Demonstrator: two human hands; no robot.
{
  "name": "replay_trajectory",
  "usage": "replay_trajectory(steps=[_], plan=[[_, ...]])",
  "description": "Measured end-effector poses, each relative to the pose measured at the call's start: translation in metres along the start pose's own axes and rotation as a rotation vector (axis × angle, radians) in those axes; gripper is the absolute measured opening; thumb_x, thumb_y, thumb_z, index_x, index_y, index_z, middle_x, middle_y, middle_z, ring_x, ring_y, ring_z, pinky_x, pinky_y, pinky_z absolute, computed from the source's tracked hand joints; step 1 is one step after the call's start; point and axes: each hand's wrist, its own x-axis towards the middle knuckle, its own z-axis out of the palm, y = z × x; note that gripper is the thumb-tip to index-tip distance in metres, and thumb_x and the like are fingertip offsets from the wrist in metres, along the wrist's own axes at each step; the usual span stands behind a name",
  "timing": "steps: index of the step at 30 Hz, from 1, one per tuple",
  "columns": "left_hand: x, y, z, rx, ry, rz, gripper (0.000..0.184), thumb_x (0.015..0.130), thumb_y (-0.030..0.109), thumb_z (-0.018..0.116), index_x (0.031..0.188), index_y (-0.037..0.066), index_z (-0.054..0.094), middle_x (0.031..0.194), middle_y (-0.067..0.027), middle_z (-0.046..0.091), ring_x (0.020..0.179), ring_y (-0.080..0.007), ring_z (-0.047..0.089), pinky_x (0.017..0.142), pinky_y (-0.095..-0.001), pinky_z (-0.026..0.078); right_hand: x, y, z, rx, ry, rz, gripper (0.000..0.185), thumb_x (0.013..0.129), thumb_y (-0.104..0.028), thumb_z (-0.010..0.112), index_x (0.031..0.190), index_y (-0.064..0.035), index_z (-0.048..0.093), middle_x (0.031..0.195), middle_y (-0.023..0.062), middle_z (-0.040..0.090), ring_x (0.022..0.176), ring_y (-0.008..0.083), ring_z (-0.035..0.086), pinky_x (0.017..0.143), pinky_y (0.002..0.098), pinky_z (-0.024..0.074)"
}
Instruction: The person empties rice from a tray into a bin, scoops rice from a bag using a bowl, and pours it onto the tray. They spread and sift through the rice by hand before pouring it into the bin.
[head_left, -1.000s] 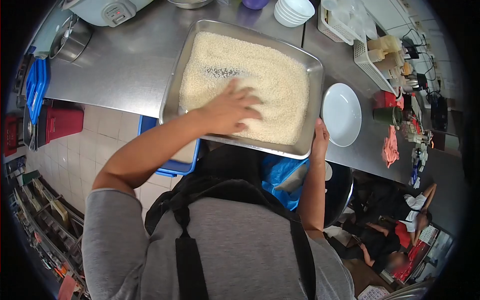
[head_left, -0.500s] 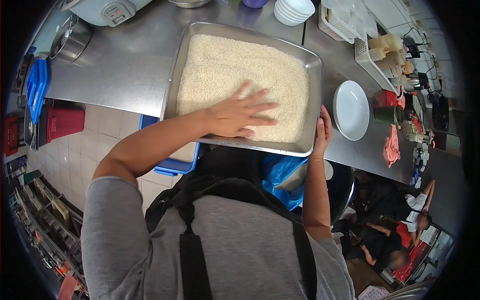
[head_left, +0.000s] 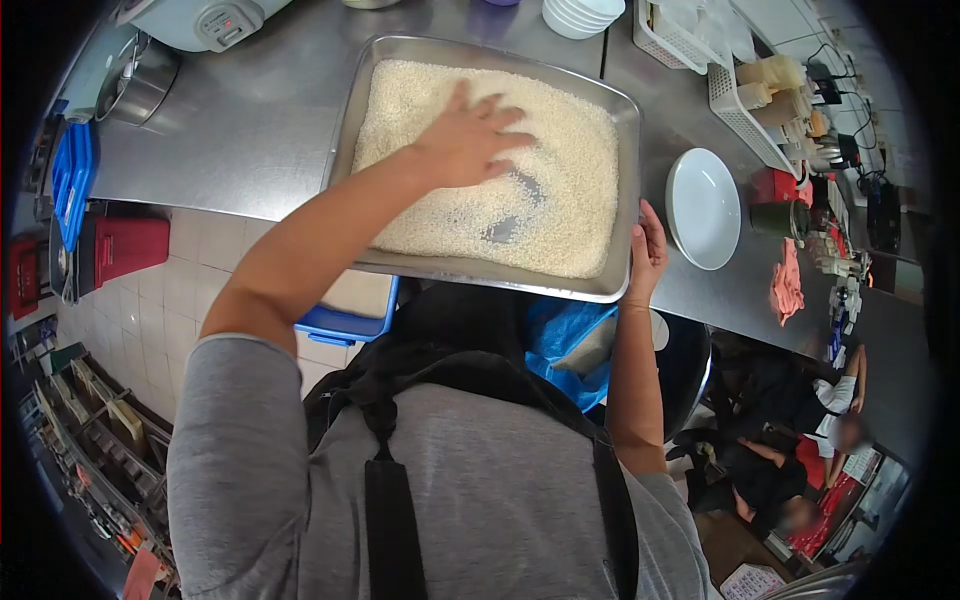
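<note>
A shallow metal tray [head_left: 628, 150] holds a broad layer of pale grains [head_left: 575, 170] that look like rice. My left hand [head_left: 472, 140] is over the grains in the upper middle, palm down with fingers spread, slightly blurred. Whether it touches them is hard to tell. Bare tray bottom shows through in patches below this hand. On the tray's lower right side, my right hand [head_left: 648, 250] grips the edge. Just right of the tray sits an oval-looking white dish [head_left: 703, 210].
White bowls [head_left: 580, 14] are stacked beyond the tray, near white baskets [head_left: 750, 120] of bottles. A rice cooker [head_left: 222, 22] and metal pot [head_left: 145, 85] stand at upper left. Below the counter's edge is a blue-rimmed container [head_left: 350, 322]. Two people [head_left: 765, 470] are at lower right.
My left hand has swept down and right, then up and left across the grains, and bare patches now show lower in the tray. The white dish sits farther from the tray than at first.
</note>
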Motion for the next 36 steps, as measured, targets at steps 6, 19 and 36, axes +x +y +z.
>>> replay_trajectory(steps=[6, 19, 36], plan=[[-0.073, 0.014, -0.023, -0.106, -0.096, -0.313, 0.057, 0.087, 0.046, 0.06, 0.14, 0.029, 0.046, 0.152, -0.0124, 0.029, 0.139, -0.0453, 0.025, 0.108, -0.0699, 0.015, 0.0, 0.008, -0.002, 0.025, 0.002, 0.008, 0.038, 0.09, -0.011, 0.065, 0.127, -0.0042, 0.06, 0.091, -0.0022, 0.059, 0.081, 0.0057, 0.053, 0.078, 0.0202, 0.0435], [-0.002, 0.112, 0.01, -0.32, -0.062, -0.034, 0.063, 0.085, 0.054, 0.059, 0.141, 0.028, 0.047, 0.154, -0.0158, 0.024, 0.144, -0.0433, 0.012, 0.108, -0.0723, 0.003, 0.003, 0.012, -0.002, 0.053, 0.014, 0.001, 0.034, 0.091, -0.011, 0.065, 0.122, -0.0014, 0.061, 0.095, -0.0008, 0.061, 0.086, 0.0069, 0.055, 0.081, 0.0209, 0.0441], [-0.136, -0.025, -0.062, -0.403, 0.239, -0.309, 0.037, 0.078, 0.005, 0.068, 0.113, 0.016, 0.065, 0.113, -0.005, 0.063, 0.109, -0.029, 0.053, 0.098, -0.0416, 0.04, 0.001, 0.003, 0.001, 0.1, -0.078, 0.16, 0.046, 0.094, -0.013, 0.061, 0.136, 0.0028, 0.049, 0.127, 0.0086, 0.058, 0.11, 0.0133, 0.056, 0.097, 0.0257, 0.042]])
